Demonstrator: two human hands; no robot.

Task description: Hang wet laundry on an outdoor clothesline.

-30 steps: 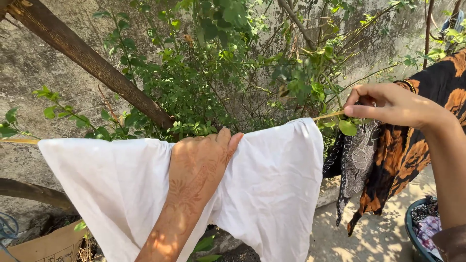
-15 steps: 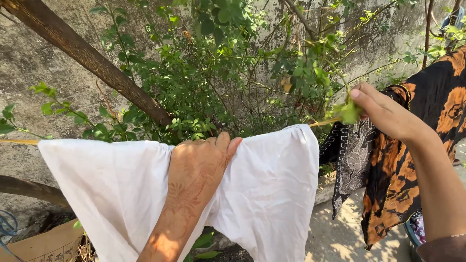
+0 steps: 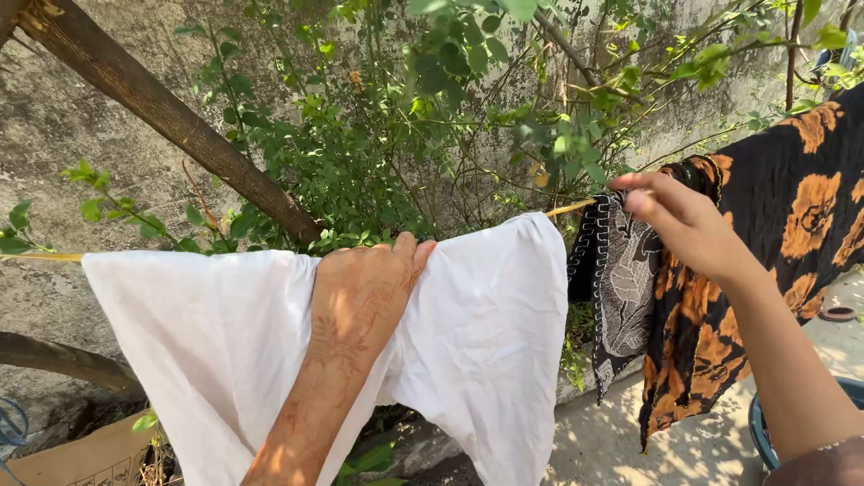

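A white cloth (image 3: 216, 342) hangs over a thin yellow line (image 3: 36, 257). My left hand (image 3: 364, 292) lies flat on the cloth at the line, fingers hooked over its top edge. To the right hangs a black and orange patterned cloth (image 3: 765, 261) with a grey patterned edge. My right hand (image 3: 679, 220) grips the top edge of that patterned cloth at the line, next to the white cloth's right end.
A leafy bush (image 3: 423, 135) crowds the line from behind, against a stained wall (image 3: 81, 126). A slanted wooden pole (image 3: 171, 117) runs at the upper left. A cardboard box (image 3: 81, 454) sits at the lower left, a dark tub (image 3: 760, 423) at the lower right.
My right hand has slid the patterned cloth left along the line toward the white cloth. The left hand has stayed on the white cloth.
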